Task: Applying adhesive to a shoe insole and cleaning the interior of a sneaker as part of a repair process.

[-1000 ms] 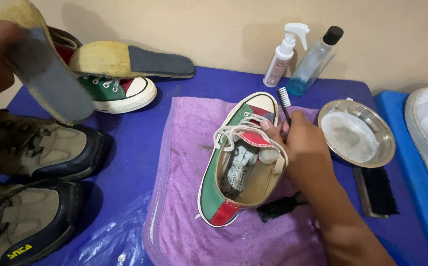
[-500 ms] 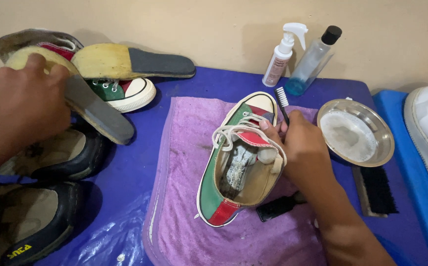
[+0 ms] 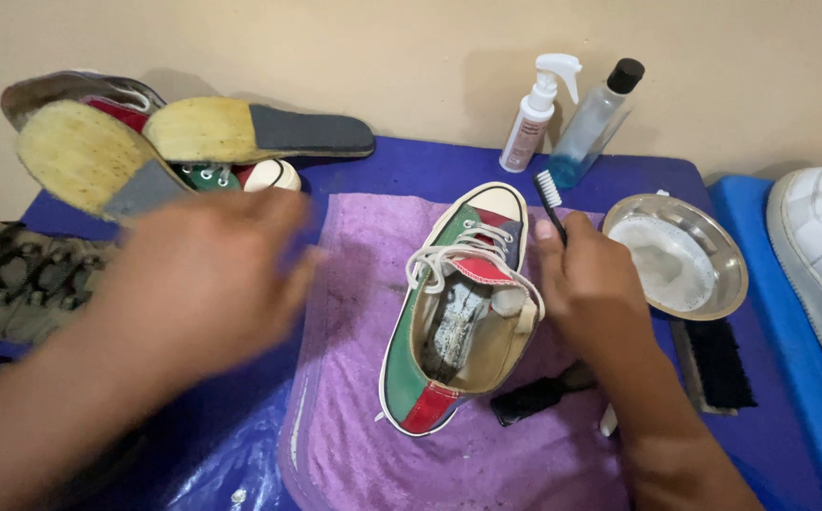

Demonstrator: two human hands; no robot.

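The right hand [image 3: 593, 284] gripped a toothbrush [image 3: 549, 197] beside the insole-less, apparently unscrubbed green sneaker [image 3: 458, 312] while the blurred left hand [image 3: 205, 284] hovered open, empty.

My canvas sneaker [image 3: 458, 322], with its glossy rubber toe cap, lies on a fuzzy purple terry towel [image 3: 364, 416]; beside it gleams a polished metal bowl [image 3: 714, 241], with clear plastic bottles [image 3: 595, 123] and shiny blue plastic sheeting [image 3: 203, 473] over my worktop.
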